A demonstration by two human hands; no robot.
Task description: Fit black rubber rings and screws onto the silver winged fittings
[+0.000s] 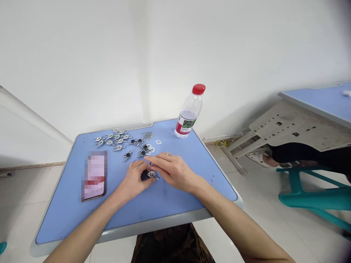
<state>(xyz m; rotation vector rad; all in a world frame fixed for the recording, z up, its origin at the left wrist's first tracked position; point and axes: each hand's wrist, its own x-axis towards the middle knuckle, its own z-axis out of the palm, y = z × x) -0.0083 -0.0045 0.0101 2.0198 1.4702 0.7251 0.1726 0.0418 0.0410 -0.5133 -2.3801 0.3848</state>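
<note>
My left hand is closed around the left side of a small silver metal part low over the blue desk. My right hand reaches over the same part from the right, its fingers together and angled left; whether its fingertips pinch something small is hidden. Just beyond my hands lie several metal parts with black round centres and some thin flat oval plates. Farther back on the left is a group of silver metal parts, with a small pile of pins or screws beside it.
A phone lies on the desk at the left. A clear bottle with a red cap stands at the back right. Beyond, on the right, are another desk, a teal stool and a person's leg.
</note>
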